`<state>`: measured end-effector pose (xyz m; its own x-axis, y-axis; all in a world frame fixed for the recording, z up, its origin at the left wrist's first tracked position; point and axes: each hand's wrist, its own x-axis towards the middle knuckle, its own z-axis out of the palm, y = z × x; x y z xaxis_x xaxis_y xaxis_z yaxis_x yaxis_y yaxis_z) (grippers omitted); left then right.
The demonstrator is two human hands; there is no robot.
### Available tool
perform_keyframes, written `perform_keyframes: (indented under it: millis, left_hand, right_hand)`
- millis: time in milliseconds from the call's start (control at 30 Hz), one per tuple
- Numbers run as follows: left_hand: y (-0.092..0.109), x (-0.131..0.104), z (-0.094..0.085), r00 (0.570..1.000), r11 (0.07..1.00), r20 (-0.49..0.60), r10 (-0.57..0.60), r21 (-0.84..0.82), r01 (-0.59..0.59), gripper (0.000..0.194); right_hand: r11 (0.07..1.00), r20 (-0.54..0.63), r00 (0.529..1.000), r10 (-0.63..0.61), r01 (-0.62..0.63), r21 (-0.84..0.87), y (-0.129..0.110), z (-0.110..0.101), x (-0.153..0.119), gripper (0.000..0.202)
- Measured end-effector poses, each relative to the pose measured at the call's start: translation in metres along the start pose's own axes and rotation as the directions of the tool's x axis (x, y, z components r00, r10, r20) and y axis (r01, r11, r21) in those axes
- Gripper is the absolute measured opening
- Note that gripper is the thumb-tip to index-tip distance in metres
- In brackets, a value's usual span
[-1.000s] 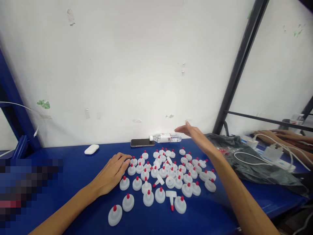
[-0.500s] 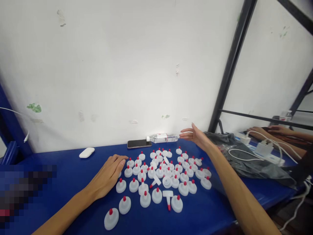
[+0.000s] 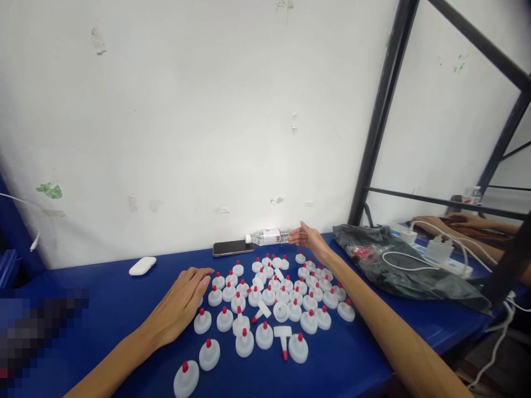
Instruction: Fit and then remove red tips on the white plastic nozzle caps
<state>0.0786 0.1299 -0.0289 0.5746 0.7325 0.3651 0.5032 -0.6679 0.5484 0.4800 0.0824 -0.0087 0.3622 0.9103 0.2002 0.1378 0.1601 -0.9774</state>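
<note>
Several white caps with red tips point(image 3: 264, 335) are spread over the blue table point(image 3: 103, 309), some tipped on their sides. My left hand point(image 3: 182, 298) lies flat on the table at their left edge, palm down, fingers extended and holding nothing. Behind the caps, my right hand point(image 3: 312, 242) is open at the right end of a clear plastic bottle point(image 3: 269, 237) lying on its side. Its fingers overlap the bottle's base; whether they touch it cannot be made out.
A black phone point(image 3: 233, 248) lies by the bottle's cap, and a white case point(image 3: 142, 266) sits farther left. On the right are a grey plastic bag point(image 3: 398, 276), chargers with white cables point(image 3: 438, 250) and a dark metal frame point(image 3: 379, 121). Beyond it, another person's hands show.
My right hand has moved left, onto the bottle's end, and the caps near it are shifted slightly. My left hand stays flat. The whole view has shifted a little.
</note>
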Motion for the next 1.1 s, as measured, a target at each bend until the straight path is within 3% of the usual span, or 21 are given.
perform_keyframes:
  millis: [100, 233, 400, 700, 1100]
  left_hand:
    - [0.000, 0.000, 0.001, 1.000, 1.000, -0.008, -0.009, 0.006, 0.009, 0.053]
    - [0.000, 0.000, 0.001, 1.000, 1.000, 0.006, -0.021, 0.001, 0.021, 0.052]
    - [-0.001, 0.000, -0.001, 0.999, 1.000, 0.035, -0.024, 0.002, 0.024, 0.052]
    - [-0.004, 0.001, 0.000, 0.999, 1.000, 0.040, -0.013, 0.010, 0.013, 0.053]
    - [-0.009, 0.003, -0.002, 0.998, 0.998, 0.065, 0.006, 0.066, -0.010, 0.053]
  right_hand:
    - [0.999, -0.041, 0.999, -0.031, 0.033, 0.034, -0.006, -0.014, 0.003, 0.056]
    - [0.996, -0.189, 0.980, -0.069, 0.078, 0.043, -0.010, -0.048, 0.005, 0.052]
    - [0.999, -0.264, 0.964, -0.033, 0.033, -0.005, 0.005, -0.068, 0.008, 0.056]
    - [0.996, -0.107, 0.994, 0.013, -0.022, -0.083, 0.035, -0.040, 0.010, 0.061]
    - [0.997, 0.048, 0.999, 0.011, -0.008, -0.071, 0.042, 0.007, 0.010, 0.071]
